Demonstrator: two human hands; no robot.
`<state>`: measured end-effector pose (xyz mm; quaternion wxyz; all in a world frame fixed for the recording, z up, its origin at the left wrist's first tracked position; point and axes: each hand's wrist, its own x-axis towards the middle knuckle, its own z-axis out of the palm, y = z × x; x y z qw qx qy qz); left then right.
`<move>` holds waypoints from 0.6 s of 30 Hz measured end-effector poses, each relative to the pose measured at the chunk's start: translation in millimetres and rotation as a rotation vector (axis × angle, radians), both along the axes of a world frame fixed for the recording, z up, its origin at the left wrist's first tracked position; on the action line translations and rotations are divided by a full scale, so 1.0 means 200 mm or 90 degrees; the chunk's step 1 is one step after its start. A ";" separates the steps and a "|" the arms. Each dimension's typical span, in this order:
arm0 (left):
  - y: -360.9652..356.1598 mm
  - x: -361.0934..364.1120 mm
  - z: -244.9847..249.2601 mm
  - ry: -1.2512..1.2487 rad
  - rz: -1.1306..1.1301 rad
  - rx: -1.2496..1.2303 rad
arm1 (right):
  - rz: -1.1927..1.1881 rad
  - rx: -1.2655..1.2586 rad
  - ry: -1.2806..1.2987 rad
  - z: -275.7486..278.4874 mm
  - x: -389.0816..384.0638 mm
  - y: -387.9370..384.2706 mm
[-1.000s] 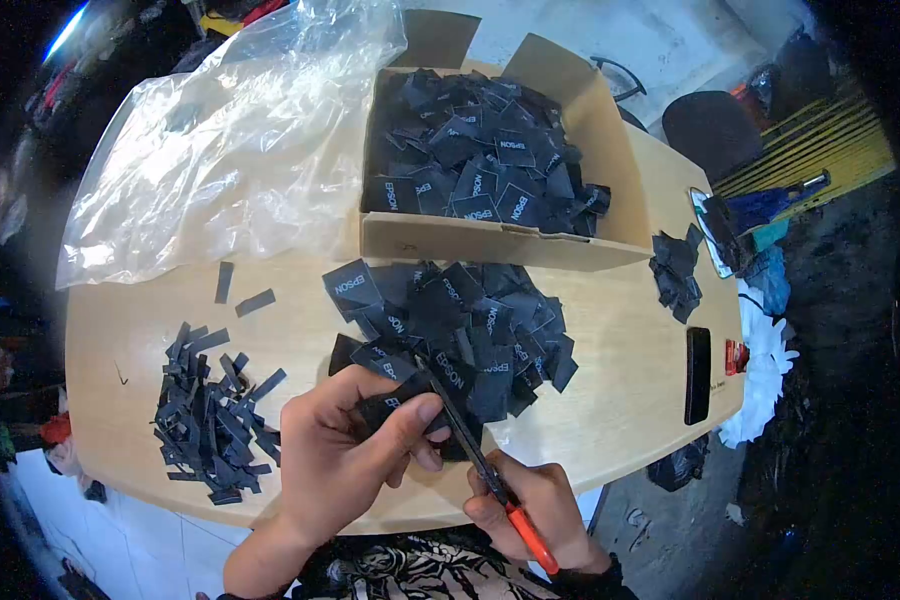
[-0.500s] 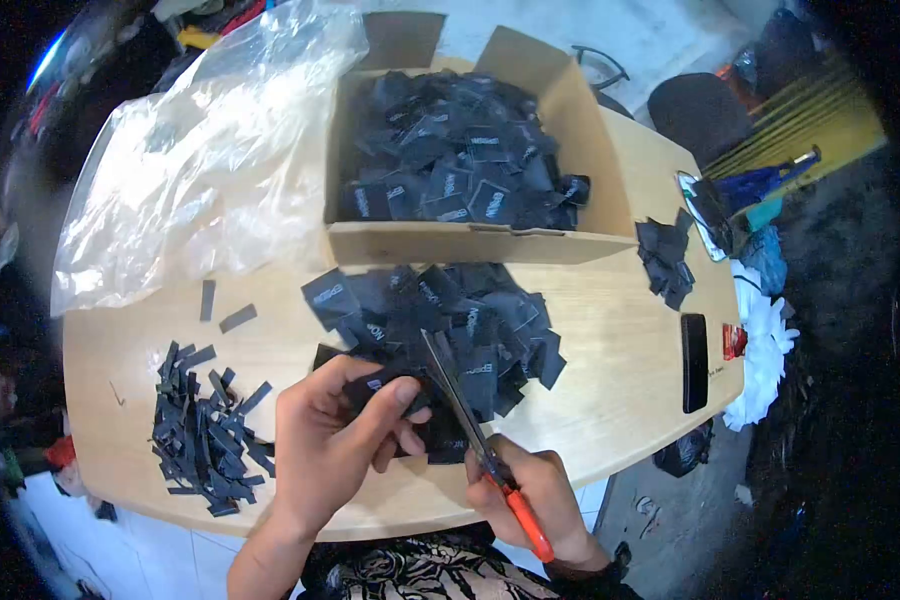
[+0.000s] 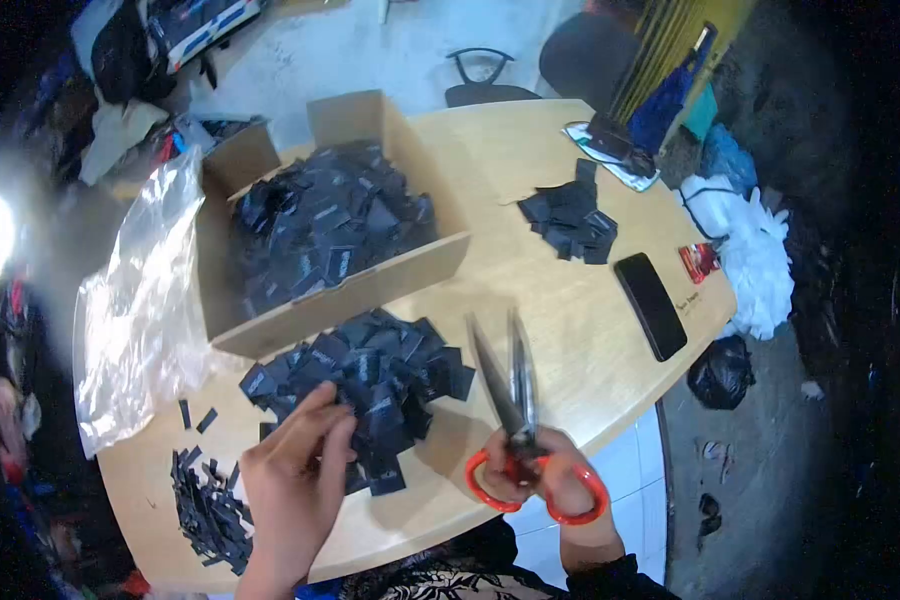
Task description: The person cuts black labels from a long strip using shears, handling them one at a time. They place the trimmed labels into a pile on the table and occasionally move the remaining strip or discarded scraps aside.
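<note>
Scissors with red handles [image 3: 538, 487] are in my right hand [image 3: 548, 478], fingers through the loops. Their two blades are spread apart and point away from me over the tabletop. My left hand [image 3: 295, 475] reaches to the near-left edge of a pile of black labels [image 3: 375, 375] with pale lettering. Its index finger and thumb are a little apart and touch or hover just over the labels; I see nothing between them. To the left of that hand lies a heap of narrow black strips [image 3: 208, 515], partly behind my wrist.
An open cardboard box [image 3: 345, 300] full of black labels stands behind the pile, with a clear plastic bag [image 3: 140, 310] at its left. To the right lie more black pieces [image 3: 575, 220], a black phone [image 3: 652, 305] and a small red packet [image 3: 699, 262].
My view has swung right. My left hand has let go of the black label and moved to the pile. The scissors have opened, turned more upright and moved away from the left hand.
</note>
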<state>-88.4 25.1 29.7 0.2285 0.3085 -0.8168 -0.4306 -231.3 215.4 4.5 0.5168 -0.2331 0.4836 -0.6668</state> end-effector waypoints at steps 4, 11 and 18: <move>0.07 -0.25 0.10 0.030 -0.156 -0.151 | -0.172 -0.122 -0.091 -0.12 -0.17 0.09; 0.06 -1.09 0.01 0.087 -0.320 -0.285 | -0.281 -0.349 -0.411 -0.28 -0.36 0.19; 0.02 -1.68 -0.28 -0.116 -0.244 -0.546 | -0.270 -0.222 -0.308 -0.23 -0.36 0.19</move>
